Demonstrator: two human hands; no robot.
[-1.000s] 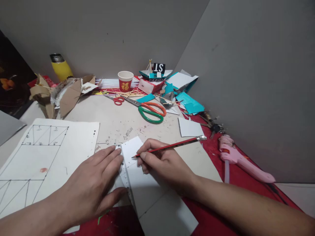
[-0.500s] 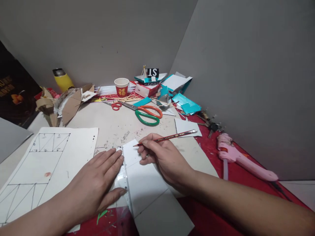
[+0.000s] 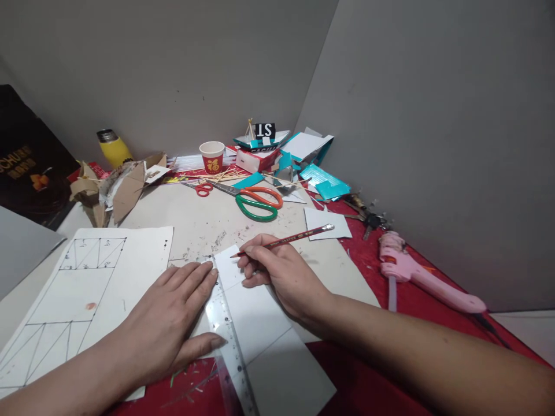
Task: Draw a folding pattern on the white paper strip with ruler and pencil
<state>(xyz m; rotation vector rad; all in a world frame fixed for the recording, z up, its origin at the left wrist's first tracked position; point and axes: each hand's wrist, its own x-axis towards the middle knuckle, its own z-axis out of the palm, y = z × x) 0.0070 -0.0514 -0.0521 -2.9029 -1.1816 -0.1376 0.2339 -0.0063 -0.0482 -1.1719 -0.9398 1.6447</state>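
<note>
My left hand [image 3: 180, 315] lies flat with its fingers stretched out, pressing on a clear plastic ruler [image 3: 232, 332]. Along the ruler's right side runs a strip of white card [image 3: 269, 323] with a few pencil lines across it. A dark red pencil [image 3: 295, 237] is pinched in my right hand [image 3: 277, 271], its tip at the far end of the card close to the ruler. Whether the tip touches the card I cannot tell. To the left lies a white sheet [image 3: 108, 289] with drawn lines and triangles.
Large scissors [image 3: 260, 202] with orange and green handles lie beyond my hands, beside small red scissors [image 3: 203, 189]. A paper cup [image 3: 212, 157], thin sticks and a small boat model [image 3: 262, 138] stand at the back. A pink glue gun [image 3: 429, 280] lies right, near keys [image 3: 373, 222].
The ruler has shifted on the card, so more of its near end now shows over it. My right hand and the pencil have moved slightly left. The view has turned a little.
</note>
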